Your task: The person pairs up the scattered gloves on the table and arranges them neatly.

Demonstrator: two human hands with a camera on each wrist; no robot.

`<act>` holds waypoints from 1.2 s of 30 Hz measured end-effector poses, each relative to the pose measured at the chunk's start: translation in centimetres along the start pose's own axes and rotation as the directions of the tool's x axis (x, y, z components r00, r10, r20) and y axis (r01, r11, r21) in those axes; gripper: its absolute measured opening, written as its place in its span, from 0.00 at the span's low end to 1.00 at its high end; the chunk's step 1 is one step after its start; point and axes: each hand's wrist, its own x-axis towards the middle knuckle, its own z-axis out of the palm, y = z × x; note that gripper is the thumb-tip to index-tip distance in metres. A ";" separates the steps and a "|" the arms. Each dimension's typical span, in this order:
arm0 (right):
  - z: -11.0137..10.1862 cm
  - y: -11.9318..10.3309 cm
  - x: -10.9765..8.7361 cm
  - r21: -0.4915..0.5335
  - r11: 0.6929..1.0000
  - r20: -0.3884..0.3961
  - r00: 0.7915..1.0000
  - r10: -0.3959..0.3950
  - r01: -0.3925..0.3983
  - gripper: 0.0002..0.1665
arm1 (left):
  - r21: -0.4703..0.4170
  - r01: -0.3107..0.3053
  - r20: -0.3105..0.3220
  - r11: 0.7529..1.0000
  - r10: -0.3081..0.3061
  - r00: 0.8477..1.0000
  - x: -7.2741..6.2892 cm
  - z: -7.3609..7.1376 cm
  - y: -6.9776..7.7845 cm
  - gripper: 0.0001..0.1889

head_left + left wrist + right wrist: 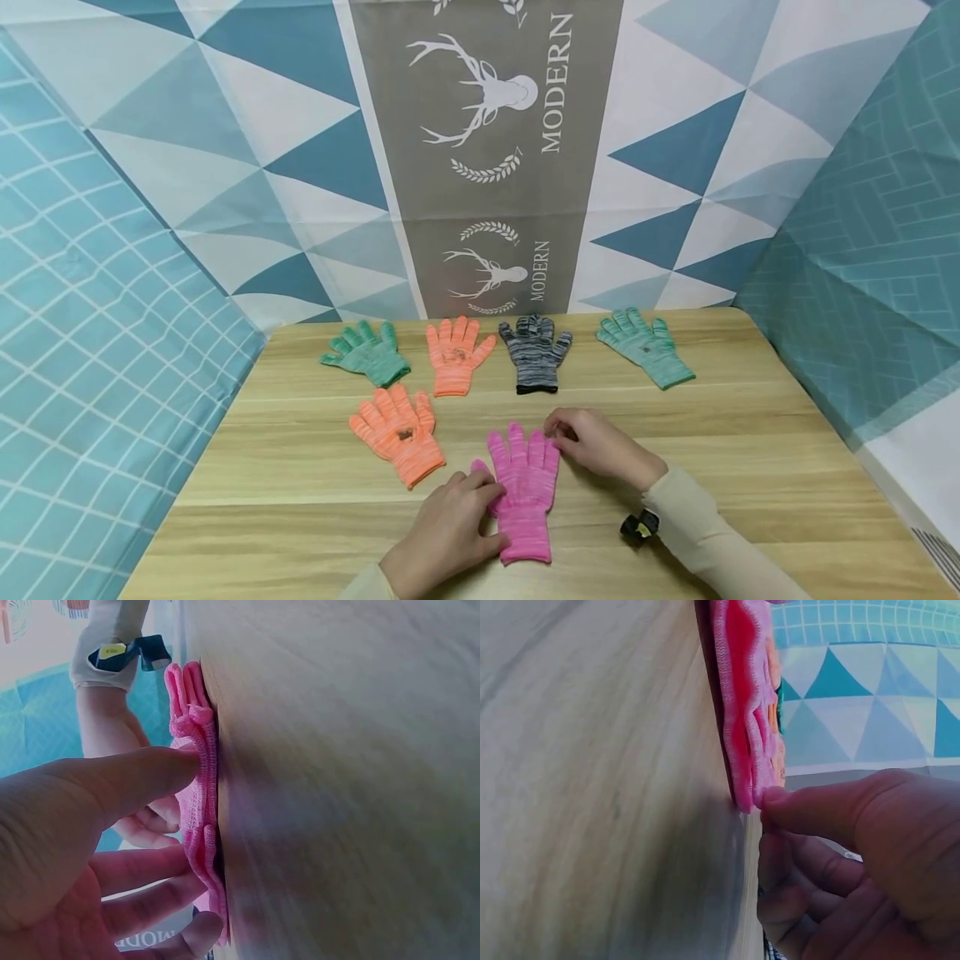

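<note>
A pink knitted glove [525,492] lies on the wooden table, fingers pointing away and cuff toward me. Seen edge-on in the left wrist view, the pink glove [196,780] shows stacked layers. My left hand [447,527] rests along its left side, thumb near the cuff and the fairly straight fingers by the glove's thumb. At the far right fingertip, my right hand [596,446] pinches the fabric between thumb and forefinger. The right wrist view shows that thumb [810,810] right at the tip of the glove, the other fingers curled beneath.
Two orange gloves [401,437] lie to the left and behind. Along the back are a green glove [367,354], a grey-black glove [536,354] and a lighter green glove [647,346]. Patterned cloth [495,167] hangs behind the table. A dark strap device [640,527] sits on the right wrist.
</note>
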 end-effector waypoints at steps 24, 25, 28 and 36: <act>-0.4 -0.6 -0.9 -0.025 0.988 -0.009 0.988 0.152 -0.153 0.06 | -0.022 0.008 0.021 1.000 -0.007 1.000 -0.1 0.0 0.1 0.30; -0.4 -0.7 -1.0 -0.021 0.987 -0.010 0.987 0.158 -0.158 0.06 | -0.026 0.011 0.026 1.000 -0.011 1.000 -0.2 0.0 0.1 0.29; -0.3 -1.0 -1.3 -0.013 0.987 -0.020 0.987 0.159 -0.159 0.04 | -0.047 0.017 0.029 0.999 -0.016 0.999 -0.3 0.0 0.2 0.28; 0.2 -2.2 -2.3 -0.046 0.997 -0.093 0.994 0.055 -0.060 0.02 | -0.058 -0.036 -0.066 0.998 0.032 0.997 -0.4 -0.1 0.4 0.24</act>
